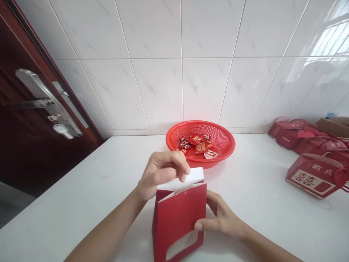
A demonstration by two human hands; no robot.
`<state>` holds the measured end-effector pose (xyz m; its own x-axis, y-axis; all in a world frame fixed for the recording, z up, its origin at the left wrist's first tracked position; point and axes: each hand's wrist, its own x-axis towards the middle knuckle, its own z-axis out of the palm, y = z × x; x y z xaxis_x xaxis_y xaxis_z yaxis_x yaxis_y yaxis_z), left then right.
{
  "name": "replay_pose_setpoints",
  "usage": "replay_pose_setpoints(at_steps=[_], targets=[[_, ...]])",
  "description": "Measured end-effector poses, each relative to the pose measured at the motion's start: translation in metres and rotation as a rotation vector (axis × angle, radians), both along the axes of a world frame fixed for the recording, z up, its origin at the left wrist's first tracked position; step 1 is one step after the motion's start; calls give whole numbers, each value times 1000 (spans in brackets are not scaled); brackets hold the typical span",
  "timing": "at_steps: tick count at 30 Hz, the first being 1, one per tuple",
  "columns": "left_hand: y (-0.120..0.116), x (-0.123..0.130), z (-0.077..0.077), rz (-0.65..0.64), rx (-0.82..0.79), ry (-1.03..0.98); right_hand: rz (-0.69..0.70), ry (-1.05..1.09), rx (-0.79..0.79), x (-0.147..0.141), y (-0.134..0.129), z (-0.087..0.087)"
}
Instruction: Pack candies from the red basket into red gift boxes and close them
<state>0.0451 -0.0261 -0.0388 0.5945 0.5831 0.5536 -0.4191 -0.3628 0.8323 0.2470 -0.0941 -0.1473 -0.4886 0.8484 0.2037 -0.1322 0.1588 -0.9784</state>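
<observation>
A red paper gift box [181,214] stands upright in front of me with its top flaps apart. Its white inside shows at the top, and a see-through window sits low on its front. My right hand [222,216] grips the box's right side, thumb on the front and fingers behind. Over the box's open top is my left hand [163,173], its fingers curled together and pointing down; whatever they may hold is hidden. Behind the box, a red plastic basket [227,147] contains several wrapped sweets [201,146].
Another red gift box [313,176], closed and printed with gold characters, lies at the right. Several more red boxes [294,136] are heaped behind it, beside a brown cardboard box [334,125]. White tiles back the white countertop [114,163]; a dark door [24,142] with keys is at left.
</observation>
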Motion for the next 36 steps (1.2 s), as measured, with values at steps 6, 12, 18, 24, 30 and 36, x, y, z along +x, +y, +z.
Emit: replay_pose_setpoints(at_steps=[6,12,18,24,30,36], targets=[[11,-6,5,229,323,336,-311,-203,168,12,6,-10],[17,-9,3,279,307,583,-353,-252,254,11,8,-19],[17,-11,3,167,267,723,-364,-291,296,12,7,-23],[13,-13,8,180,218,783,-345,-327,309,14,6,-23],[15,-15,8,149,165,810,-331,-329,315,14,5,-21],[15,-16,9,141,140,850,-301,-323,289,10,6,-21]])
